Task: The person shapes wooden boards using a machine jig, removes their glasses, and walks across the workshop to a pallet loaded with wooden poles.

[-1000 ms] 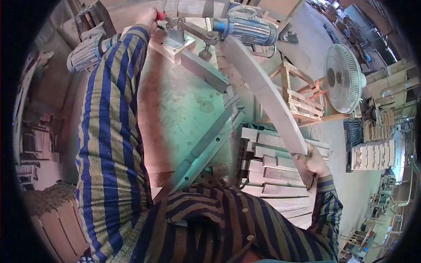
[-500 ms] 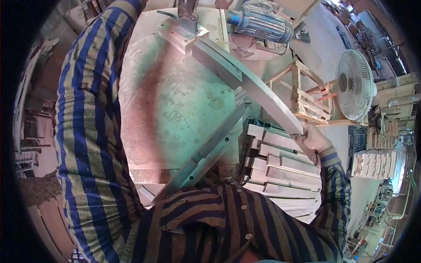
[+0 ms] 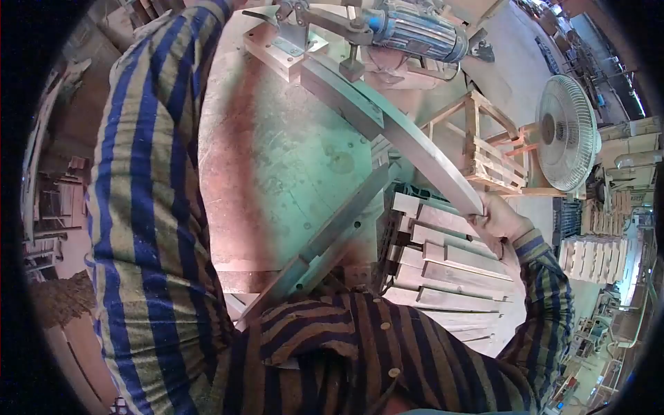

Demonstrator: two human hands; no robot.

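Observation:
My right hand (image 3: 503, 218) is closed around the lower right end of a long curved wooden piece (image 3: 432, 160). The piece's far end lies against a block jig (image 3: 277, 54) on a worn wooden board (image 3: 297, 166). A metal toggle clamp (image 3: 328, 22) is bolted to the jig. Its arm points right, and its pad (image 3: 351, 69) sits on or just above the curved piece. My left arm, in a striped sleeve (image 3: 152, 173), reaches to the top edge, where the frame cuts off nearly all of my left hand; its fingers are hidden.
A blue electric motor (image 3: 418, 36) stands behind the clamp. A dark wooden bar (image 3: 318, 242) crosses the board's near edge. Several flat wood pieces (image 3: 456, 266) lie stacked at the lower right. Beyond them are a wooden crate frame (image 3: 487, 149) and a fan (image 3: 568, 133).
The clamp arm has swung from upright down to the right, over the curved piece. My right hand still grips the piece, which has hardly moved.

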